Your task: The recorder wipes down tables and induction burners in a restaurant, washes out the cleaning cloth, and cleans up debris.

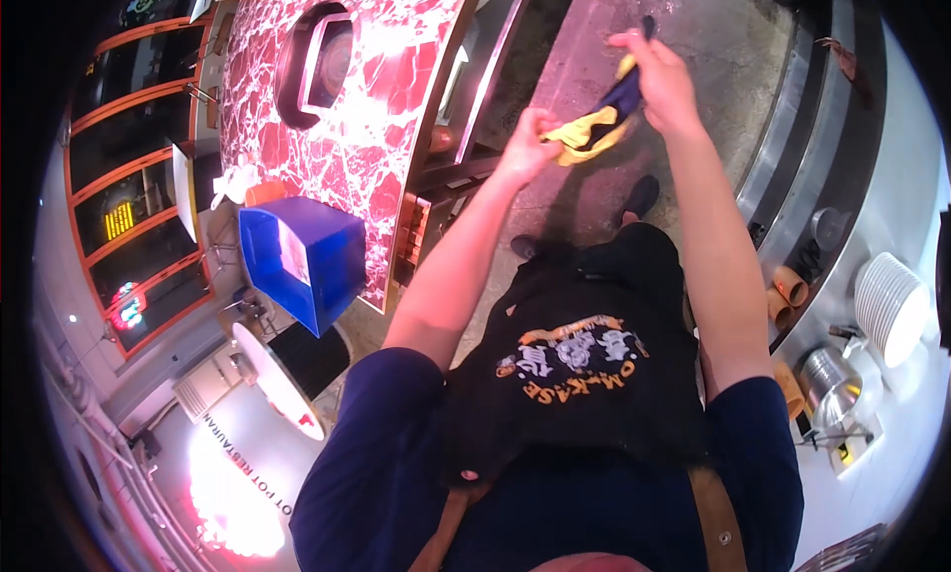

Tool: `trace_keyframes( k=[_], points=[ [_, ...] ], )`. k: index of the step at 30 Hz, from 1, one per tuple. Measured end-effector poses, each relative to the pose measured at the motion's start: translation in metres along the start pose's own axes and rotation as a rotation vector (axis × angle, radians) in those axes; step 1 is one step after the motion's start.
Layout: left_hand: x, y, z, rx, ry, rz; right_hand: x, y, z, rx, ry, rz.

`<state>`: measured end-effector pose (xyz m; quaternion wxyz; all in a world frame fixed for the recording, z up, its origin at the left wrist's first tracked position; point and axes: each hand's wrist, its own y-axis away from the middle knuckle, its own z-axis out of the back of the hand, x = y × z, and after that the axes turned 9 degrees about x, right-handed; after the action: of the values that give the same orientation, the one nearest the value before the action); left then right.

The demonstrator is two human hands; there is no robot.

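Observation:
My left hand (532, 147) grips the lower yellow end of a yellow and dark blue cloth (600, 122). Its other end is pinched in my right hand (663, 80), higher up and farther to the right. The cloth hangs bunched and slanting between the two hands, in the air over the concrete floor (713, 74). Some of its dark end shows above my right fingers. Exactly what kind of cloth item it is cannot be told. Below my hands is the black apron (572, 408) I wear, which bears a printed design and writing.
To the left runs a red marble-patterned counter (386, 74) with a round opening (332, 61) and a blue box (319, 267) at its near end. A steel counter (854, 223) on the right holds stacked white plates (891, 308) and brown cups (789, 287). A round table (278, 379) stands lower left.

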<state>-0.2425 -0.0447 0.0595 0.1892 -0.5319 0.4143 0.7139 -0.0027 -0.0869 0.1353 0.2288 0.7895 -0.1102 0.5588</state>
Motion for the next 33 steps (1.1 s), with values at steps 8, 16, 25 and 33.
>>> trace_keyframes(
  k=[8, 16, 25, 33],
  points=[
    [-0.089, -0.069, -0.063, 0.319, -0.169, 0.153, 0.023, -0.047, 0.135, -0.362, -0.365, -0.037],
    [-0.107, -0.054, 0.007, -0.025, -0.121, 0.103, 0.030, -0.097, 0.110, -0.173, -0.203, -0.184],
    [-0.108, 0.087, 0.120, -0.548, 0.593, -0.205, 0.002, -0.123, -0.078, 0.715, 0.205, -0.309],
    [-0.053, 0.179, 0.194, -1.040, -0.676, 0.227, -0.069, -0.121, -0.210, 0.936, 0.610, -0.421]
  ],
)
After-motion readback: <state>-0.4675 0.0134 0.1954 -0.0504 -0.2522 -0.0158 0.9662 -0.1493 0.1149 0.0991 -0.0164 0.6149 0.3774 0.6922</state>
